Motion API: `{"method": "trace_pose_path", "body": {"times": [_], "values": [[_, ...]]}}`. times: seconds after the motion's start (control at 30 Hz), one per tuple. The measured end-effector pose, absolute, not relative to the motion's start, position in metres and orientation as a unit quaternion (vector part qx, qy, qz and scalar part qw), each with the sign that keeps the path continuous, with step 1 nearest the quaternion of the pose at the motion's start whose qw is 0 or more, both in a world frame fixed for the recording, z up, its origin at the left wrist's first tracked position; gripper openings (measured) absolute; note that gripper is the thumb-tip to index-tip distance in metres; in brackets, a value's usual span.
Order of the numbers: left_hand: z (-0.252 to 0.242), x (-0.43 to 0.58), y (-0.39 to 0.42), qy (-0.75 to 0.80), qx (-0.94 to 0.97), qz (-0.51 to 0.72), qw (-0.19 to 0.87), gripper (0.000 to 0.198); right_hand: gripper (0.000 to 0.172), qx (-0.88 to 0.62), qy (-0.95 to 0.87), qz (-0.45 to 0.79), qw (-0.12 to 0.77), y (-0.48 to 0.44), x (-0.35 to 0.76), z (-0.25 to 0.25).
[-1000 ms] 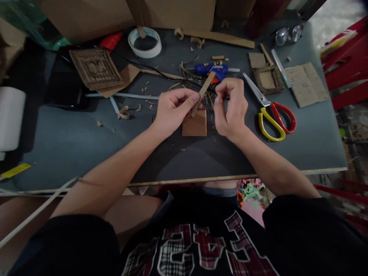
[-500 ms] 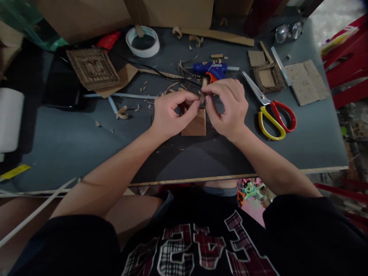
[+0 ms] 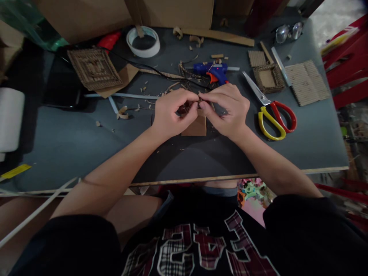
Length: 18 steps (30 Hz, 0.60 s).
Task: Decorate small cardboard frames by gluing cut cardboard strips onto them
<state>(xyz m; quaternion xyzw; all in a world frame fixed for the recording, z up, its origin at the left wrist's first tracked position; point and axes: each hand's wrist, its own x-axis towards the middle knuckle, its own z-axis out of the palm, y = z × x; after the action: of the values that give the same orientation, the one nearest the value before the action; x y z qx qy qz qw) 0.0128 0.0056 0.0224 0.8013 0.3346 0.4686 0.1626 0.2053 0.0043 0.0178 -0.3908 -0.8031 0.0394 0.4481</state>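
Observation:
My left hand is closed in a pinch, with thumb and forefinger meeting over a small brown cardboard piece. Opposite it, my right hand pinches too, its fingertips almost touching the left ones. Between the fingertips is a tiny brown scrap, probably cardboard, mostly hidden by the fingers. Just beyond my hands lies a blue glue gun with an orange trigger. Cardboard shreds are scattered beside it.
Scissors with red and yellow handles lie at right, near a small corrugated cardboard frame and ribbed panels. A tape roll sits at the back. Glue sticks and a square cardboard piece are left.
My right hand has lowered slightly and its fingers have come closer to my left fingertips. The upright scrap that showed above its fingertips is now hidden. My left hand has barely moved.

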Motion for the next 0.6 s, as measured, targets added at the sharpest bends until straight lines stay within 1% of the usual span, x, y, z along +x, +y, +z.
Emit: {"method": "trace_pose_path", "body": {"times": [0.17,0.4,0.5,0.6], "values": [[0.017,0.010,0.010,0.323,0.818,0.462,0.111,0.025,0.025,-0.393,-0.800,0.075,0.447,0.004,0.207,0.020],[0.013,0.011,0.010,0.345,0.824,0.442,0.079,0.025,0.023,-0.448,-0.790,0.021,0.418,0.000,0.207,0.017],[0.011,0.011,0.010,0.341,0.826,0.446,0.059,0.021,0.022,-0.454,-0.789,0.018,0.413,-0.001,0.206,0.017],[0.010,0.012,0.010,0.335,0.828,0.446,0.062,0.022,0.020,-0.440,-0.790,0.026,0.426,0.000,0.205,0.018]]}}
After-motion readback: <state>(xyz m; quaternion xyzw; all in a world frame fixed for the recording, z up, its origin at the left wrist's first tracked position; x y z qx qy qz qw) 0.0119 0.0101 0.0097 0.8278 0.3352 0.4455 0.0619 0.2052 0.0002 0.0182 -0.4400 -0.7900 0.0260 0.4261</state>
